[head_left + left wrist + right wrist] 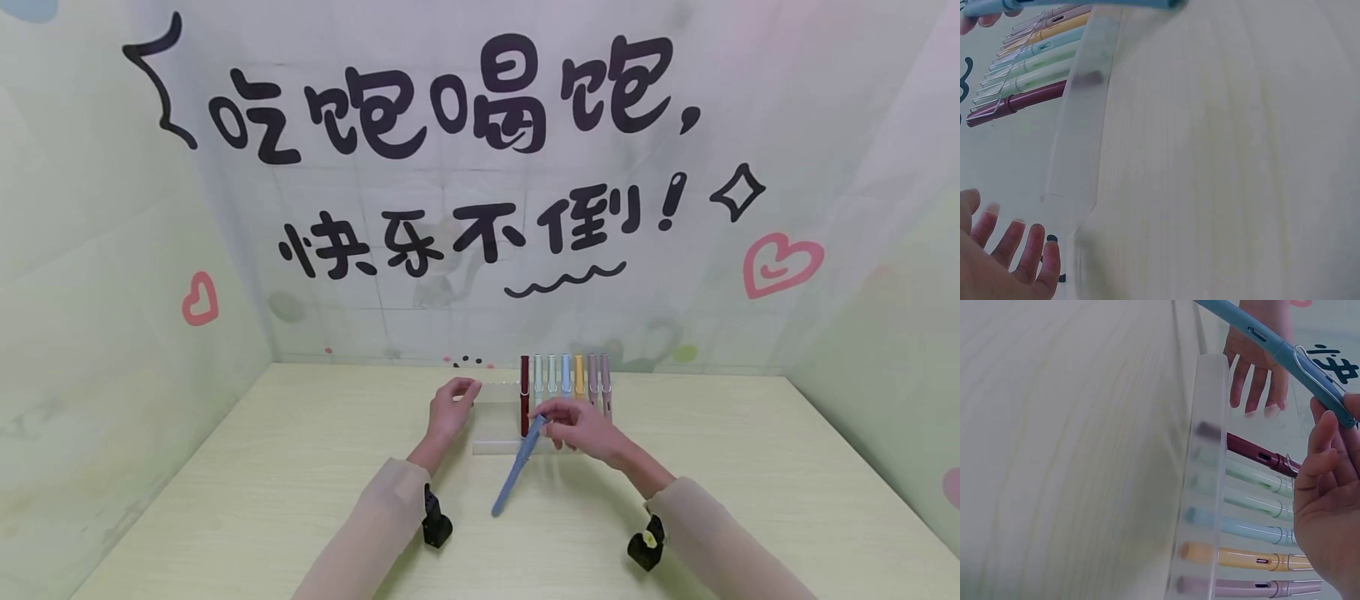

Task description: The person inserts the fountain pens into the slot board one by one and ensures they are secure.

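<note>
My right hand [581, 428] pinches a blue pen [516, 471] near its clip end; the pen slants down to the left, in front of a translucent pen stand [491, 447]. In the right wrist view the metal clip of the blue pen [1263, 339] shows beside the fingertips. My left hand [450, 410] is at the stand's left end, its fingers fairly straight in the left wrist view and holding nothing; whether it touches the stand I cannot tell. A dark red pen [525, 387] stands in the rack, leftmost of the row.
Right of the dark red pen stand pale green pens [1260, 477], a light blue pen [1254, 530], a yellow pen [1263, 559] and purple pens [593, 372]. The pale wooden table [300, 467] meets a printed backdrop [337, 333] behind the stand.
</note>
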`<state>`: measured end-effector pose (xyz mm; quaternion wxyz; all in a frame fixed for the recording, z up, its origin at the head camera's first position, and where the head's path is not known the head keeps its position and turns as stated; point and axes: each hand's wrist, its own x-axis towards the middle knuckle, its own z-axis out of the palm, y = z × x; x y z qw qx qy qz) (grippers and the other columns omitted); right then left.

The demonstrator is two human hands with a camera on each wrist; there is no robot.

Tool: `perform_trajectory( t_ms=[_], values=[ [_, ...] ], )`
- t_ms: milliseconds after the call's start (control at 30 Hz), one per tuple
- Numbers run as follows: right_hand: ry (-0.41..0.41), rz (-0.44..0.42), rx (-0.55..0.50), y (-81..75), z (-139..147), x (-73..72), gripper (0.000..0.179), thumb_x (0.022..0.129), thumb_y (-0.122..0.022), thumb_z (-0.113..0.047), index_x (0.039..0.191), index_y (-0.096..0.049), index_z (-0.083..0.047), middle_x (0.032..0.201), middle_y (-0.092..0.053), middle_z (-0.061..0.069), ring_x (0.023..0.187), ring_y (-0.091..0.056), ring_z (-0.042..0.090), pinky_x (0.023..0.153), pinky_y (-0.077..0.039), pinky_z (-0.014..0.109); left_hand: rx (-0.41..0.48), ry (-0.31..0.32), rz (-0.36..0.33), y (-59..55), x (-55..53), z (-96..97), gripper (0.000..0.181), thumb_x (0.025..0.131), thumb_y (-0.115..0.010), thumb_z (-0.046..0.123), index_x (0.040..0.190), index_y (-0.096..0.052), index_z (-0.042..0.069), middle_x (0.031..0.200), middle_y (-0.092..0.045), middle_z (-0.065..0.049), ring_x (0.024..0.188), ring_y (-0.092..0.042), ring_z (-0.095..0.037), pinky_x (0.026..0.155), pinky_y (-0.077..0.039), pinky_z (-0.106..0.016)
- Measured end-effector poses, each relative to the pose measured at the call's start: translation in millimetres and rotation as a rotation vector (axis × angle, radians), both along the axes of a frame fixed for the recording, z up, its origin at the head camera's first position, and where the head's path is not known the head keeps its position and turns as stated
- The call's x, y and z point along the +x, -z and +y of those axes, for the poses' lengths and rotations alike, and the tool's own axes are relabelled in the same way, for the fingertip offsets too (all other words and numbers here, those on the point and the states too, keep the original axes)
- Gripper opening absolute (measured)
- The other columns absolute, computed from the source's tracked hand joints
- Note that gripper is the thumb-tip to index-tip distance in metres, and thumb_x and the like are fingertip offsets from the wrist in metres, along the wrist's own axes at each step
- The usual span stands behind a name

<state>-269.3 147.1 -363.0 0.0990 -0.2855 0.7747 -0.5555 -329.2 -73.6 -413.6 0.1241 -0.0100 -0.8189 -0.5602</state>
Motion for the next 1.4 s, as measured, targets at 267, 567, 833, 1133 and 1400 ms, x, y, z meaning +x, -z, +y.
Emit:
perform_trajectory(
  t_ms=[267, 567, 833, 1133, 1400],
  values=[
    [0.084, 0.071, -0.067, -1.8, -5, 0.3, 0.021, 0.083, -0.052, 0.005, 0.103, -0.050, 0.010, 0.080, -0.059, 0.023, 0.054, -0.048, 0.015, 0.048, -0.038, 0.021, 0.000, 0.002, 0.001, -0.1, 0.8, -0.2, 0.027, 0.089, -0.053, 0.026, 0.100, -0.060, 0.002, 0.095, -0.060, -0.010, 0.084, -0.056, -0.022, 0.072, -0.047, -0.031],
    [0.160, 0.169, -0.067, 15.4, -3, -13.5, 0.019, 0.083, -0.058, -0.003, 0.101, -0.059, 0.003, 0.075, -0.061, 0.015, 0.049, -0.047, 0.012, 0.042, -0.035, 0.022, 0.001, 0.002, -0.001, 0.3, -0.5, -0.4, 0.026, 0.089, -0.053, 0.024, 0.101, -0.060, 0.002, 0.096, -0.060, -0.010, 0.085, -0.056, -0.022, 0.073, -0.047, -0.032],
    [0.225, 0.281, -0.021, 16.0, -7, -13.2, 0.019, 0.083, -0.060, -0.005, 0.101, -0.063, 0.000, 0.073, -0.062, 0.006, 0.047, -0.047, 0.012, 0.040, -0.036, 0.023, 0.002, 0.002, 0.006, -0.4, -0.6, -0.4, 0.027, 0.088, -0.054, 0.025, 0.100, -0.060, 0.002, 0.096, -0.060, -0.010, 0.084, -0.056, -0.022, 0.073, -0.047, -0.032],
    [0.283, 0.392, 0.044, 10.1, -12, -14.8, 0.017, 0.081, -0.062, -0.007, 0.098, -0.065, -0.006, 0.074, -0.064, -0.001, 0.049, -0.048, 0.011, 0.041, -0.041, 0.025, -0.007, 0.002, 0.007, -0.2, -0.9, -0.4, 0.026, 0.089, -0.054, 0.023, 0.100, -0.060, 0.002, 0.096, -0.060, -0.011, 0.086, -0.056, -0.023, 0.075, -0.046, -0.034],
    [0.352, 0.429, 0.061, 0.3, -17, -22.8, 0.017, 0.081, -0.061, -0.008, 0.098, -0.065, -0.006, 0.072, -0.064, -0.001, 0.047, -0.048, 0.011, 0.040, -0.039, 0.025, -0.006, -0.007, 0.005, 0.5, -0.4, -0.5, 0.026, 0.088, -0.054, 0.025, 0.099, -0.061, 0.002, 0.095, -0.060, -0.011, 0.085, -0.056, -0.023, 0.074, -0.046, -0.035]
  ],
)
